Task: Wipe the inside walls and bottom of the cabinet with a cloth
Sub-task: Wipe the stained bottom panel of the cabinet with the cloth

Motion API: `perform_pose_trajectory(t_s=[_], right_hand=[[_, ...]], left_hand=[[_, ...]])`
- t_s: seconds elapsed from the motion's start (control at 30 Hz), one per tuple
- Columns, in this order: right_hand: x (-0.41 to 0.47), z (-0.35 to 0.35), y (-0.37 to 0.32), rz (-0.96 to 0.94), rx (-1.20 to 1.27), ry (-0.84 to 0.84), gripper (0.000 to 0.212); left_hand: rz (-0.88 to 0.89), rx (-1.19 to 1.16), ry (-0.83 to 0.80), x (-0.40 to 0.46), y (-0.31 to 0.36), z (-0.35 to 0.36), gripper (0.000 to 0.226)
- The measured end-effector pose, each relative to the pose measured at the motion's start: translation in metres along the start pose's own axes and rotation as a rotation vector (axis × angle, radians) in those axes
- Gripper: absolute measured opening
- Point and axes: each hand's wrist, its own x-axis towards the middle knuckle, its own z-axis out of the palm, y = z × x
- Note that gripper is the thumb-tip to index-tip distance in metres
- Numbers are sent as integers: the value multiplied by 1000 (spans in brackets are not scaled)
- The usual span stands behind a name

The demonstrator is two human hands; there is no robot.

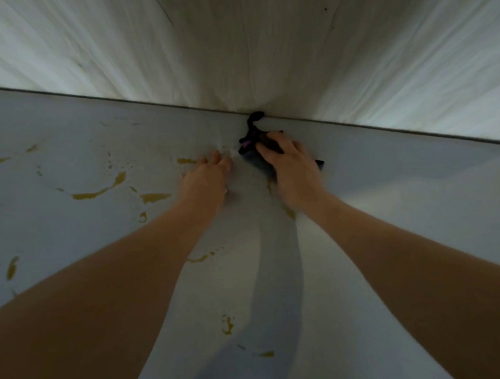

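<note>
**Both hands on the cabinet floor, cloth at the rear seam**

Head view, looking down into the cabinet. The right hand (292,163) lies palm-down on a dark cloth (250,148), its fingers bent over the bunched fabric and pressing it against the cabinet bottom (390,210). The cloth sits just in front of the seam where the bottom meets the back wall (263,42); a dark strand of it curls up to touch that seam, and a small purple patch shows on its left edge. The left hand (209,174) rests on the bottom just beside the cloth, apart from it, holding nothing, with its fingers loosely extended. Yellowish-brown stains (102,191) are scattered over the left half of the bottom and between the forearms. The back wall is pale, with fine streaks.
</note>
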Motion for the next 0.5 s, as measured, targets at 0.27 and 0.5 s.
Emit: perform_pose_trajectory(t_s=[0.27, 0.5], right_hand=[[4, -17, 63, 242, 43, 110, 51], [-34, 3, 15, 11, -2, -6, 56]], left_hand=[[14, -1, 25, 2, -3, 5, 55], [9, -13, 23, 0, 0, 3, 55]])
